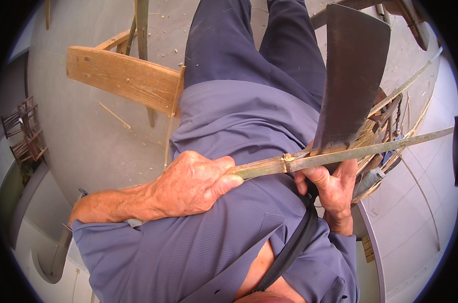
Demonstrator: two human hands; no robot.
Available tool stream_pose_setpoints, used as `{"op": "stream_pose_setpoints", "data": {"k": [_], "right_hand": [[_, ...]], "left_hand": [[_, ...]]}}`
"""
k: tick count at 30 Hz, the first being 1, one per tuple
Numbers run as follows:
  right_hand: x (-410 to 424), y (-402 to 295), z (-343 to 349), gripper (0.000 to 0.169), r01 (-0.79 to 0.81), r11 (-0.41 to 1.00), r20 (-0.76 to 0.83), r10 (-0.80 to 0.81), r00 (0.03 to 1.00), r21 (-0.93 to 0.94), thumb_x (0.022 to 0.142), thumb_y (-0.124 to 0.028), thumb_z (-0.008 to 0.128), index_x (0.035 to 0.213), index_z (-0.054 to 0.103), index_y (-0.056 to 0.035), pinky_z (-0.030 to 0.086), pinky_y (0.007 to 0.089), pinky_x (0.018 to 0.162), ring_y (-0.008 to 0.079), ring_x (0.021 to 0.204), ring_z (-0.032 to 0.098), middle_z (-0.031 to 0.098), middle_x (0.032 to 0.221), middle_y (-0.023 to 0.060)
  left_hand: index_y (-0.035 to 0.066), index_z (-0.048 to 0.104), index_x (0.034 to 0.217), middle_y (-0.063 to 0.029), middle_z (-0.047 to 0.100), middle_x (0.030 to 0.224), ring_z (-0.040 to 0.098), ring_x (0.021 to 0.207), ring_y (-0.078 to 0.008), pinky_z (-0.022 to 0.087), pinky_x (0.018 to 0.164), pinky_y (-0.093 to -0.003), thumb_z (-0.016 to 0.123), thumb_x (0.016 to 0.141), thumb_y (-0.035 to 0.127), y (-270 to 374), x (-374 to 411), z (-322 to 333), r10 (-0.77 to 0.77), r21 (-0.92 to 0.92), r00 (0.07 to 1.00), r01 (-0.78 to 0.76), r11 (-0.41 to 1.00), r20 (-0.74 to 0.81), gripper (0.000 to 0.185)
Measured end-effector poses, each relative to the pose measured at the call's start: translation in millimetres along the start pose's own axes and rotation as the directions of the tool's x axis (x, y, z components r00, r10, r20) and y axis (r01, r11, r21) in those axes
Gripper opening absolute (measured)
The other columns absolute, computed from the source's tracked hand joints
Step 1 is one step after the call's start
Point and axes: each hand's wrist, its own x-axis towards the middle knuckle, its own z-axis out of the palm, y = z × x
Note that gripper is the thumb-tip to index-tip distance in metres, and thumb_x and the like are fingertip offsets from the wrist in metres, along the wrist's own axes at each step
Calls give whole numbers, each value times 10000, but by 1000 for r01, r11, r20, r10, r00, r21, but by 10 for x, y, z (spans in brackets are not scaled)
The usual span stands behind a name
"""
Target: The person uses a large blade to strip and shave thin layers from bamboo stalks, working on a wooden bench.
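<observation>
A long split bamboo strip (365,152) crosses in front of my torso, greenish outside, with a pale broken node (288,159). My left hand (198,181) is closed around its left end, knuckles up. My right hand (331,185) is wrapped about the handle of a broad, dark-bladed bamboo-splitting knife (352,75), its thumb close under the strip. The blade stands away from my body, and its base meets the strip just right of the node, where a thin layer is parted. Most of the handle is hidden by the strip and the hand.
A wooden bench (123,77) stands at my left, with a thin bamboo sliver (171,128) leaning on its end. Shavings litter the floor (111,151). Bundled strips (365,140) and tools lie at my right. A brown slatted rack (26,128) is far left. A black strap (293,246) crosses my chest.
</observation>
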Motion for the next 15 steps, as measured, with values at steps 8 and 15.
{"op": "stream_pose_setpoints", "data": {"k": [8, 15], "right_hand": [[-28, 108, -63, 230, 50, 998, 41, -52, 998, 41, 845, -87, 674, 964, 585, 88, 448, 273, 434, 172, 494, 559, 634, 721, 155], [38, 81, -167, 190, 389, 921, 115, -383, 916, -33, 754, -33, 664, 885, 572, 70, 413, 271, 402, 163, 462, 563, 596, 642, 123]], "left_hand": [[43, 535, 770, -148, 457, 522, 514, 476, -330, 404, 473, -416, 567, 992, 273, -91, 90, -35, 88, -148, 990, -71, 986, 113, 322], [85, 485, 680, 58, 374, 562, 338, 507, -49, 308, 477, -254, 434, 1051, 436, -223, 320, -279, 73, -597, 755, 452, 663, 651, 514]]}}
